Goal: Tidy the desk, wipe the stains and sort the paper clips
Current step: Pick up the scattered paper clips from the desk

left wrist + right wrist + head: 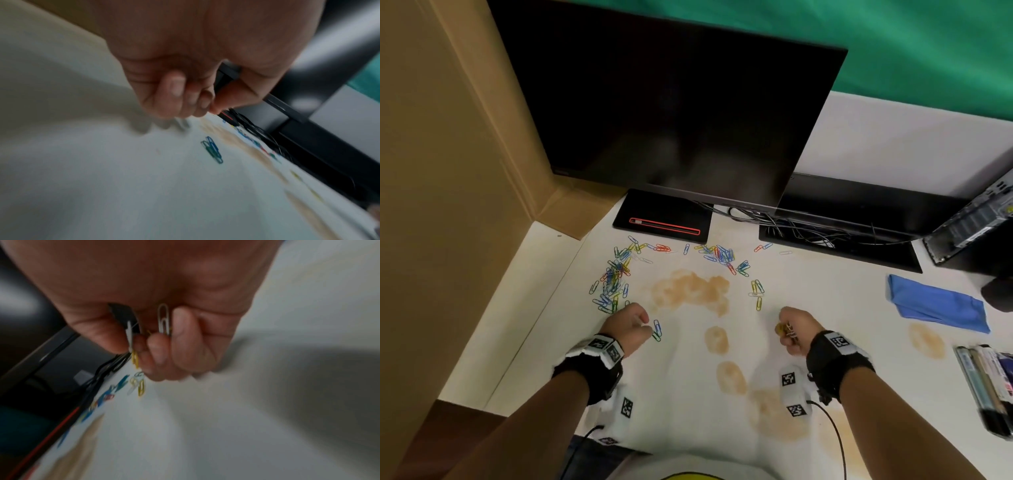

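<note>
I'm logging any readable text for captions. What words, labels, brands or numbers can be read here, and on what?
Nothing here can be read as text.
Monitor: a small logo on its lower left bezel, too small to read.
Wrist bands: black-and-white square markers, patterns only, no letters.
Pens and markers at the right edge: printed labels, blurred.
Computer case: a yellow sticker, unreadable.

I see a dark monitor (671, 113) on its black base (662, 221) at the back, tangled black cables (791, 226) right of that base, and a computer case (972, 222) at far right.
</note>
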